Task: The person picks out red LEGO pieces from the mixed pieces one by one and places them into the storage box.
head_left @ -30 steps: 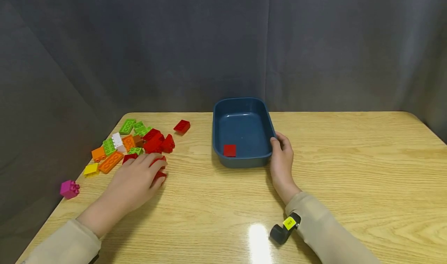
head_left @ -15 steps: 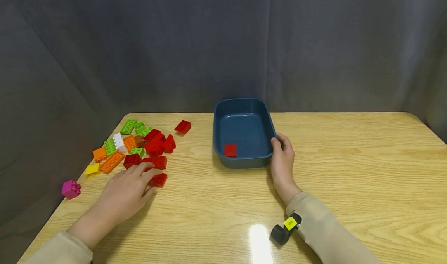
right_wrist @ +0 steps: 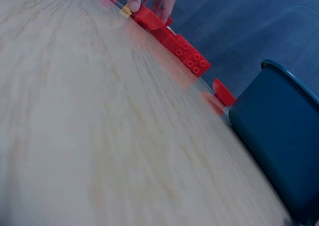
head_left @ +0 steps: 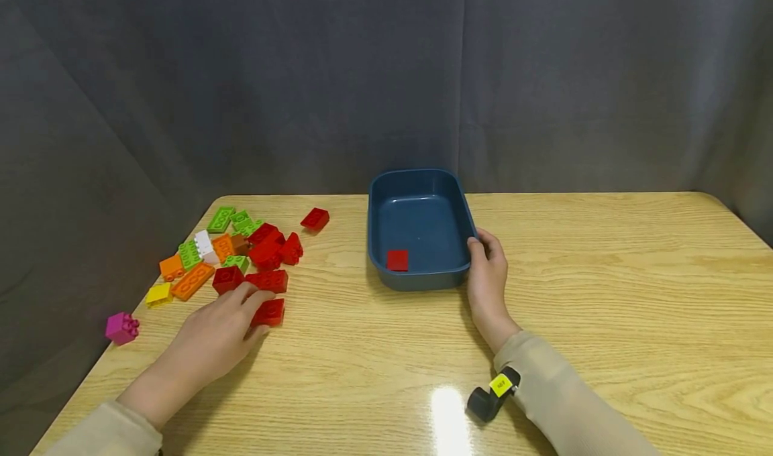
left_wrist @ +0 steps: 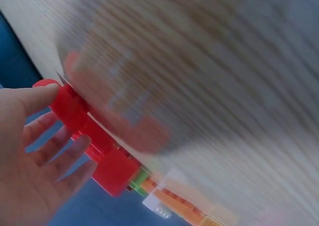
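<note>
My left hand [head_left: 211,335] pinches a red toy brick [head_left: 270,312] at the front of the brick pile, thumb on the near side and fingertips on the far side. In the left wrist view, its thumb [left_wrist: 40,97] rests against the red brick. A longer red brick [head_left: 272,281] and a dark red brick [head_left: 228,279] lie just behind. My right hand [head_left: 489,295] grips the near right corner of a dark blue plastic bin [head_left: 423,281], thumb over the rim. One flat red piece [head_left: 397,260] lies inside the bin.
Behind the left hand spread more bricks: red [head_left: 266,251], green [head_left: 221,219], white [head_left: 205,246], orange [head_left: 193,281] and yellow [head_left: 159,295]. A magenta brick [head_left: 122,328] sits at the table's left edge. One red brick [head_left: 315,219] lies apart, left of the bin.
My left hand has drawn back toward me from over the red bricks and closed on the front one, which has turned and shifted slightly left. The right hand and bin stay put.
</note>
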`<action>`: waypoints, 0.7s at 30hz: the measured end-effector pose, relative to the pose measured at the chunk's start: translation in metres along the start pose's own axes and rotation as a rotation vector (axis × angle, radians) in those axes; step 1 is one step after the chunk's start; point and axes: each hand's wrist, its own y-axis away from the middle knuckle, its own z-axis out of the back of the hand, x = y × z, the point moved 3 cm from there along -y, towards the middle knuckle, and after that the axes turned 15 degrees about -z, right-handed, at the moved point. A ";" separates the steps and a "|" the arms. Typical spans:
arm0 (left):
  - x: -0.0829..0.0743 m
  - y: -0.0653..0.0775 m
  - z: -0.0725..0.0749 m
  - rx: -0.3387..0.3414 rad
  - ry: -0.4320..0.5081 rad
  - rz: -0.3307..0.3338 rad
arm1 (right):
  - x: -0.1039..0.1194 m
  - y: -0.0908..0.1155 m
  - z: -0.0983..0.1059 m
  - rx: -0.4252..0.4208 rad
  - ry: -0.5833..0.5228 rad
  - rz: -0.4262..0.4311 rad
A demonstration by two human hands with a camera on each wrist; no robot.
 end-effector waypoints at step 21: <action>-0.002 -0.002 -0.006 -0.061 0.010 -0.052 | -0.001 0.000 0.000 -0.008 0.019 0.006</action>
